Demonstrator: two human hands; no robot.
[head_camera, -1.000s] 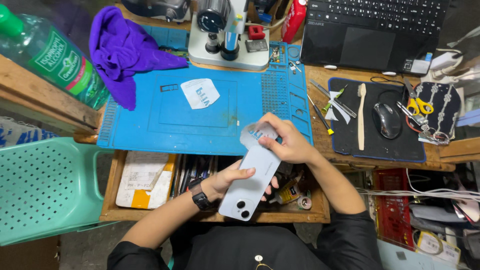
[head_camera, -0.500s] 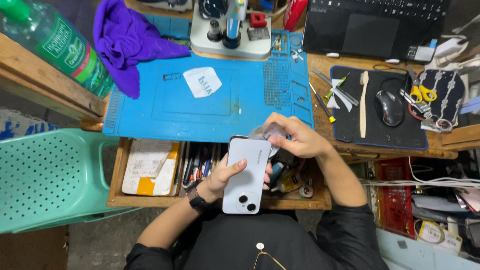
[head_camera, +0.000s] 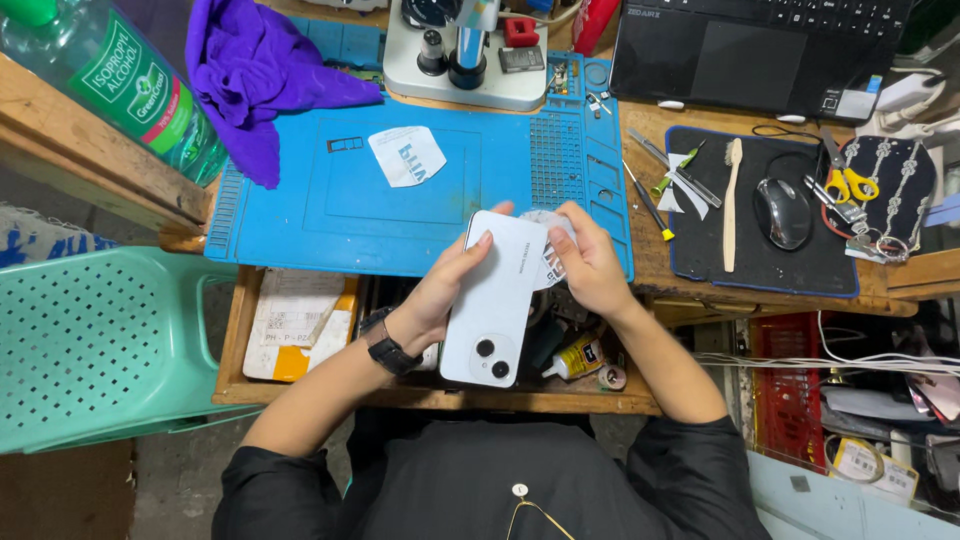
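My left hand grips a white smartphone by its left edge, back side up, with the twin camera lenses toward me. My right hand pinches a thin clear film or sticker at the phone's upper right edge. Both hands hover over the front edge of a blue work mat and an open wooden drawer. A black watch sits on my left wrist.
A purple cloth, a white sticker piece and a microscope base lie on or near the mat. A green-labelled bottle stands left. A laptop, mouse, scissors, screwdrivers and toothbrush sit right. A green plastic chair stands lower left.
The phone has turned more upright in my left hand and shifted slightly. My right hand stays at its top edge, now pulling the clear film off to the right.
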